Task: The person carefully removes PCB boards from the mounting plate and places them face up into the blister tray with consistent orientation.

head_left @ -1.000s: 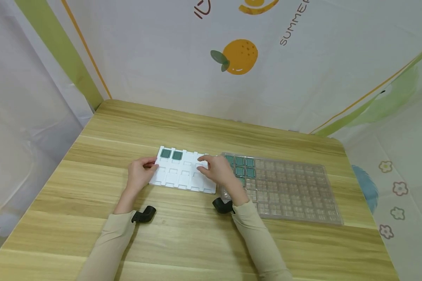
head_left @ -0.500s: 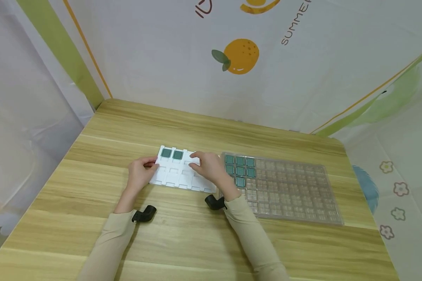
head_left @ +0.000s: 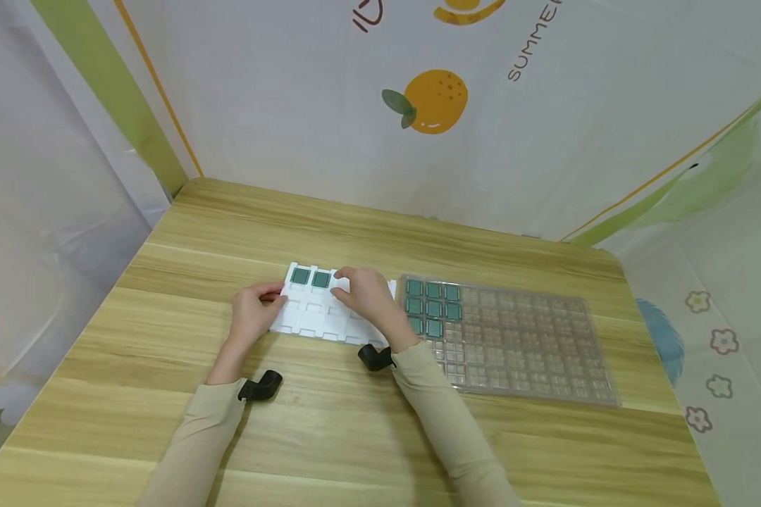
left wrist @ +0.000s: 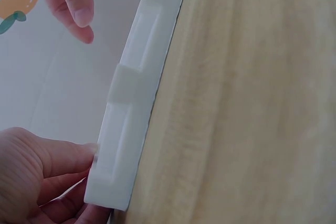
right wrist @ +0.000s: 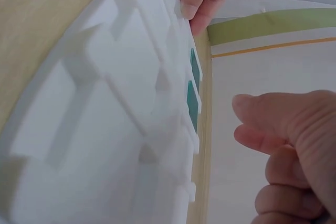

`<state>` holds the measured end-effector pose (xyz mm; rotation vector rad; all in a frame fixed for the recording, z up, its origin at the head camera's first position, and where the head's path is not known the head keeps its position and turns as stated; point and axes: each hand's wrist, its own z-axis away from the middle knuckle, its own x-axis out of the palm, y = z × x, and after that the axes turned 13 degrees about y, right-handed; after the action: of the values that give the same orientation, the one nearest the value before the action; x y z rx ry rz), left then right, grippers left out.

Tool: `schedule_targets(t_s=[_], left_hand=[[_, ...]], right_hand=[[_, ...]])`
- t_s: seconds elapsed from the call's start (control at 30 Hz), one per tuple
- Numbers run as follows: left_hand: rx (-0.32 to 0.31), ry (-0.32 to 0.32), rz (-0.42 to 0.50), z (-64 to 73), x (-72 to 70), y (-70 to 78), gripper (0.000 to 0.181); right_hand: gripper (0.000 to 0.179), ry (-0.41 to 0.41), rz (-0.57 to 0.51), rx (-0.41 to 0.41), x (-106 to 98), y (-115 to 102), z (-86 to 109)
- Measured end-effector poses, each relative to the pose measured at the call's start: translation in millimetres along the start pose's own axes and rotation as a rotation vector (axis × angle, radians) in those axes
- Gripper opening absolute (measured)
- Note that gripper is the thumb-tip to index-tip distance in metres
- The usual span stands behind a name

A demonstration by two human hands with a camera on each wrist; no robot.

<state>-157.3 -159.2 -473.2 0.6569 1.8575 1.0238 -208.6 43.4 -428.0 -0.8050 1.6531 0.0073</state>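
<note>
My left hand (head_left: 255, 310) pinches the left edge of a white plastic tray (head_left: 301, 320) between thumb and fingers; in the left wrist view the thumb (left wrist: 73, 156) presses on its corner. Two square green chips (head_left: 321, 279) lie in the tray's far-left pockets. Above the tray hovers my right hand (head_left: 369, 294), thumb and index finger apart, just right of the second chip. Nothing shows between those fingertips in the right wrist view, where the other fingers (right wrist: 283, 184) are curled. The right hand hides part of the tray's right side.
A long clear blister tray (head_left: 533, 341) lies right of the white tray, with several green chips (head_left: 433, 308) in its left pockets. Both trays rest on a wooden table (head_left: 317, 436). A printed curtain (head_left: 304, 105) hangs behind. Black wrist cameras (head_left: 261, 386) sit at both cuffs.
My right hand has moved left over the white tray toward the second chip, uncovering more chips in the clear tray. My left hand and both trays have stayed put.
</note>
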Motion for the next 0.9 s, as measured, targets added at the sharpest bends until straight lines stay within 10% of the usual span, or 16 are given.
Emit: schedule_targets(t_s=[0.9], left_hand=[[-0.025, -0.017, 0.002, -0.5, -0.8, 0.8, 0.021]], right_hand=[[0.032, -0.093, 0.083, 0.068, 17.3, -10.7, -26.9]])
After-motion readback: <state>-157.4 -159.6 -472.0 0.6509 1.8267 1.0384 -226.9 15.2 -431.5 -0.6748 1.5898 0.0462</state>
